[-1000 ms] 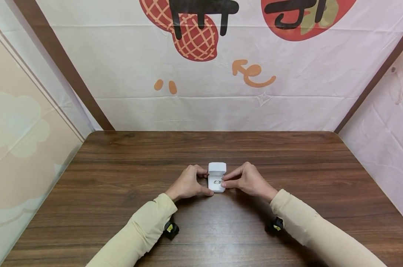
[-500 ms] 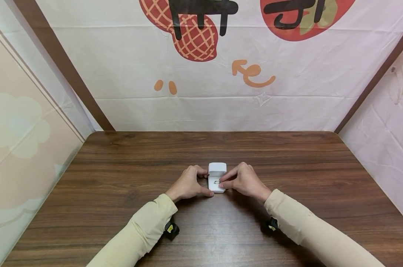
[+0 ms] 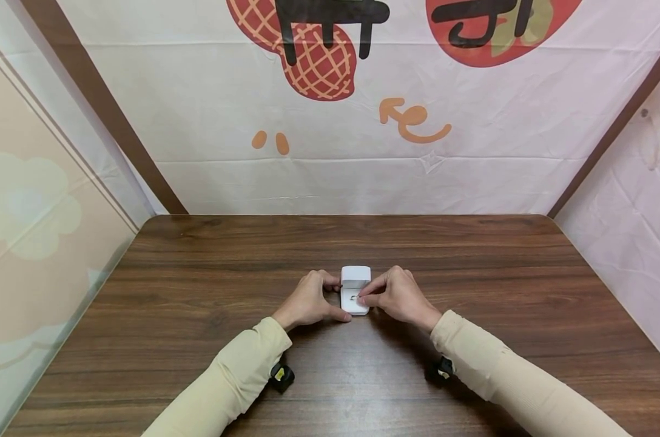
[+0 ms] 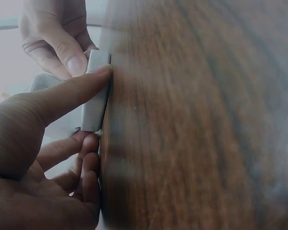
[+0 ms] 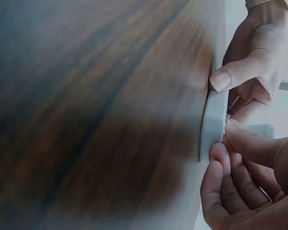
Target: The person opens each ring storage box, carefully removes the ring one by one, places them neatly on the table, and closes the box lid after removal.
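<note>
A small white ring box (image 3: 356,276) stands on the table with its lid raised. A thin metal ring (image 3: 353,298) shows in its white insert, partly covered by fingertips. My left hand (image 3: 308,300) holds the box from the left, its thumb across the front and its fingers at the back corner; the left wrist view shows that thumb against the base of the box (image 4: 93,112). From the other side my right hand (image 3: 401,295) reaches over the base and pinches the ring between thumb and index finger. Its other fingers curl beside the box (image 5: 213,122) in the right wrist view.
The dark wood-grain table (image 3: 226,249) runs back to a white printed cloth (image 3: 221,182). Similar hangings flank both sides. Black straps with small devices sit under each wrist, the left device (image 3: 281,375) close over the tabletop.
My right hand has moved slightly left and further over the box, and its fingertips have closed on the ring, which looks tilted. The left hand and the box have stayed put.
</note>
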Tool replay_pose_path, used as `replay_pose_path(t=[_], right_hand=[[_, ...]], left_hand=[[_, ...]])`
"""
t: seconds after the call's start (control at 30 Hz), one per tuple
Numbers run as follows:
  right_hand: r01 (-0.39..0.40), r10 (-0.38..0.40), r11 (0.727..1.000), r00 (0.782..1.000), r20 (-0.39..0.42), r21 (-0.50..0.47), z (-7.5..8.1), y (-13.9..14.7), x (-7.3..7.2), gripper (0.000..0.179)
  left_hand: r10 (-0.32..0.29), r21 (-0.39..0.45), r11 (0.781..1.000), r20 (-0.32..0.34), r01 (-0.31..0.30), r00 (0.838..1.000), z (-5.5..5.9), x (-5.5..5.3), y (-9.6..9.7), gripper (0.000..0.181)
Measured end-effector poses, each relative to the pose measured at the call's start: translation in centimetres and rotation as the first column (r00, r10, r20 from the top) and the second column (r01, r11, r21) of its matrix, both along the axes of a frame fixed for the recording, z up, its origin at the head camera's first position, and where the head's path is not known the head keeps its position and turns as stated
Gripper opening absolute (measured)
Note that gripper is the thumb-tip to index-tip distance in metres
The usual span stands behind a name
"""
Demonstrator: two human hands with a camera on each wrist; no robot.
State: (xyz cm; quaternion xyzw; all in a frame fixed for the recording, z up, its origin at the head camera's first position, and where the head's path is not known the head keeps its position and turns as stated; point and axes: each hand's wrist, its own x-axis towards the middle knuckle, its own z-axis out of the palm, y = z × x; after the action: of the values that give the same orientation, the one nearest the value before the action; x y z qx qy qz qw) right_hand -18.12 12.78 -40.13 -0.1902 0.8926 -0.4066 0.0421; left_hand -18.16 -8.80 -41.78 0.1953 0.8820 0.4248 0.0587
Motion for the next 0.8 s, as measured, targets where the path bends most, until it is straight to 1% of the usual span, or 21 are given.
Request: replay_pose_path(t=[0.13, 0.27, 0.5, 0.6, 0.8], right_hand=[[0.002, -0.002, 1.000, 1.000, -0.014, -0.001, 0.04, -0.01, 0.01, 0.005], [0.024, -0.024, 1.000, 1.000, -0.009, 0.000, 0.06, 0.02, 0.07, 0.005], [0.065, -0.064, 0.998, 0.998, 0.021, -0.007, -0.03, 0.13, 0.29, 0.006], [0.072, -0.071, 0.997, 0.997, 0.024, -0.017, -0.08, 0.21, 0.39, 0.007], [0.076, -0.075, 0.997, 0.997, 0.023, -0.034, -0.23, 0.42, 0.51, 0.007]], left_hand=[[-0.001, -0.006, 1.000, -0.008, 0.001, 1.000, 0.00, -0.08, -0.03, 0.047], [0.000, -0.010, 1.000, -0.017, 0.000, 1.000, 0.09, -0.08, -0.05, 0.048], [0.007, -0.006, 1.000, -0.008, -0.007, 1.000, 0.26, 0.05, 0.04, 0.046], [0.006, -0.012, 1.000, -0.013, -0.006, 1.000, 0.22, 0.07, 0.07, 0.046], [0.021, -0.016, 1.000, -0.003, -0.021, 1.000, 0.32, 0.16, 0.13, 0.045]])
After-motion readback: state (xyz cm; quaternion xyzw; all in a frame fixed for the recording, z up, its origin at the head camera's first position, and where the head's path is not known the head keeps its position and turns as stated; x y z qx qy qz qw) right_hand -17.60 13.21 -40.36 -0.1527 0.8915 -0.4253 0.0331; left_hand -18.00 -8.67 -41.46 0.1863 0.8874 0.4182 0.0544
